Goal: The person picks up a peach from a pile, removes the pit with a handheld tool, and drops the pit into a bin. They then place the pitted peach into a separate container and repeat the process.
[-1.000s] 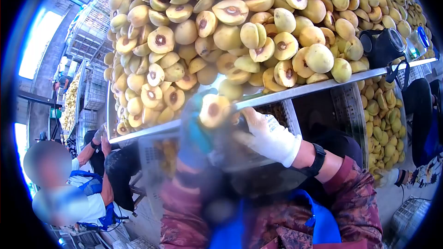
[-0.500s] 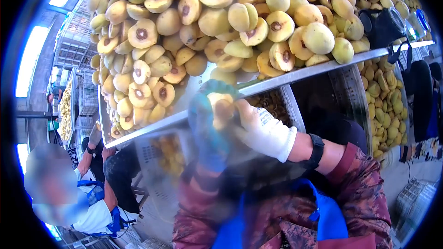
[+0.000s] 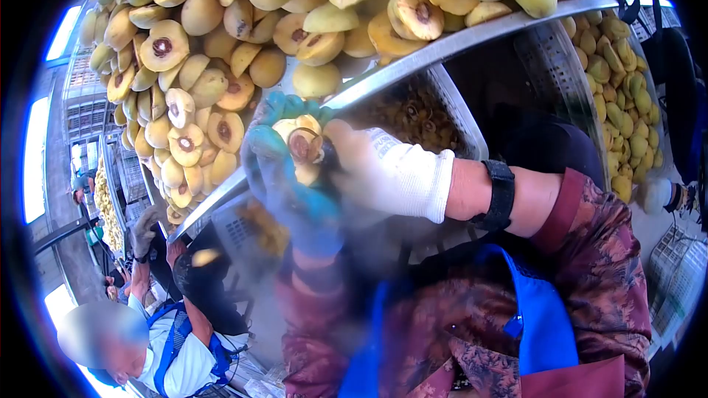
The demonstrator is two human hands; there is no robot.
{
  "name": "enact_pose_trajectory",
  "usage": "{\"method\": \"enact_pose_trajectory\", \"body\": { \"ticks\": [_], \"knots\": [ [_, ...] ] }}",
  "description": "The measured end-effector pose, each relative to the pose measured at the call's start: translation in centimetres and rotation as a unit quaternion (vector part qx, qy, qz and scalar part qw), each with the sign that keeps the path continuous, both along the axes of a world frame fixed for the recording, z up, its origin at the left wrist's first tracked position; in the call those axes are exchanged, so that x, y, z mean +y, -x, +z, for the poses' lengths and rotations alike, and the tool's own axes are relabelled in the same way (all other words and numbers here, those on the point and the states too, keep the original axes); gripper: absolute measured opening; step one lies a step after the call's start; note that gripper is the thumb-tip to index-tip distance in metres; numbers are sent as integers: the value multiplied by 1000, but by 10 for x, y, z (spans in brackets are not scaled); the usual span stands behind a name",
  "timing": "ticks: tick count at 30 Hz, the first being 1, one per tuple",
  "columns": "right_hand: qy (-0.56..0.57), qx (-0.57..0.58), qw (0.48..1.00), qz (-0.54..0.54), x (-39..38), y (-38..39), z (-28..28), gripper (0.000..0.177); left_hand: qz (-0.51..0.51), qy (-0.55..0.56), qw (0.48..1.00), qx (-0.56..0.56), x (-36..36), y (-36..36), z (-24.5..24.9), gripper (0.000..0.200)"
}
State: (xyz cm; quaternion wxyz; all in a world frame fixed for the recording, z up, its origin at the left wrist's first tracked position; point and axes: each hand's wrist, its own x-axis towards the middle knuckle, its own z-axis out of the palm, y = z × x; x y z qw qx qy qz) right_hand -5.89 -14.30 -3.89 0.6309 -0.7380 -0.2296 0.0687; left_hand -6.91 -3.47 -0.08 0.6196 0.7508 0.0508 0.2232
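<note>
My left hand (image 3: 284,169), in a blue-green glove, is closed around a yellow peach half (image 3: 304,144). Its cut face, with a brown centre, is turned up towards me. My right hand (image 3: 383,166), in a white knitted glove, has its fingers curled against the right side of that half. A small dark thing shows by the right fingertips, but blur and the fingers hide what it is. Both hands are just in front of the metal rim (image 3: 413,59) of a table heaped with halved peaches (image 3: 210,85), many with brown stones in them.
Below the rim stands a crate (image 3: 461,114) with brown bits inside. To the right is a crate of yellow peaches (image 3: 616,103); a pale crate (image 3: 240,232) with yellow pieces stands at left. A co-worker's gloved hand (image 3: 144,232) is by the table edge.
The view has shifted, moving the heap up and left. My hands remain together at the peach half, whose brown centre now shows more plainly. The co-worker's hands have moved apart; a blurred yellow piece appears below them.
</note>
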Motion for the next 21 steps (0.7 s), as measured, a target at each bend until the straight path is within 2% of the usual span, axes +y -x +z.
{"method": "enact_pose_trajectory", "body": {
  "ticks": [1, 6, 8, 12, 14, 15, 18, 20, 21],
  "knots": [
    [0, 12, 1000, 2, 0, 1, 2, 26, 12, 44, 999, 2, -1, 1, 1, 41],
    [29, 61, 998, 14, -4, 1, 13, 25, -13, 91, 996, 6, 0, -1, 1, 38],
    [41, 59, 997, 29, -11, 0, 18, 25, -22, 56, 998, -1, -1, -1, 2, 36],
    [41, 54, 997, 26, -10, -2, 15, 24, -50, -121, 988, -87, 4, -1, -5, 32],
    [56, 86, 994, 43, -12, -2, 21, 24, -65, -150, 980, -112, 7, -2, -8, 31],
    [53, 98, 993, 46, -13, -1, 22, 25, -69, -130, 984, -104, 5, -3, -6, 31],
    [66, 150, 984, 69, -16, -3, 29, 29, -93, 3, 992, -85, 3, 0, -6, 30],
    [77, 141, 985, 70, -14, -4, 26, 37, -78, -111, 983, -120, 4, -2, -8, 31],
    [84, 134, 985, 70, -15, -6, 29, 41, -74, -149, 980, -109, 6, -1, -8, 41]
  ]
}}
